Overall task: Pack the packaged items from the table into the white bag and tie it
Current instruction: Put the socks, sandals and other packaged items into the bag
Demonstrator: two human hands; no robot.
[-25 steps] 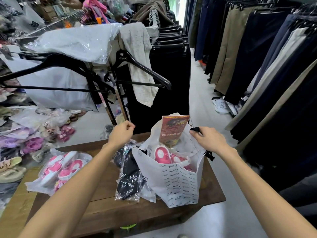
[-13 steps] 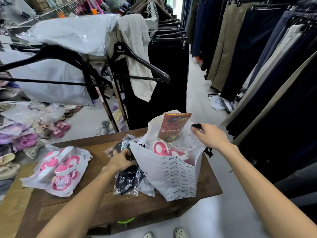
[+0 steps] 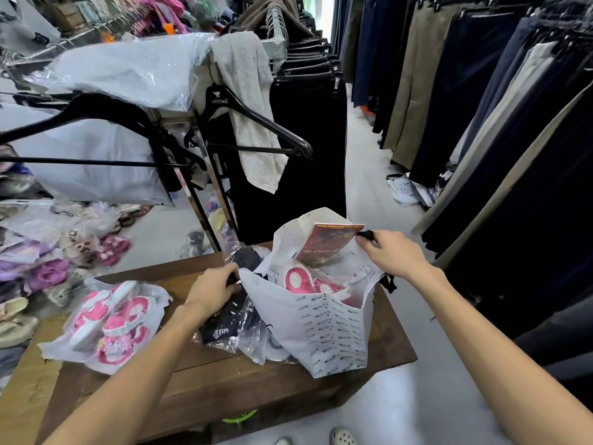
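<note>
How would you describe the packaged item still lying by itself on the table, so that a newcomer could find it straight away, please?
Start at the brown wooden table with the white bag standing on its right part. On the table's left end, apart from everything else, lies the pack of pink sandals. Unlike the dark packets leaning by the bag, it is pink and white in a clear wrapper.

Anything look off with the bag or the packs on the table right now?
Nothing damaged or spilled. The white bag leans toward the table's front edge, with a red packet sticking up out of its mouth. The right hand holds its black handle; the left hand grips the dark packaged item beside it.
</note>
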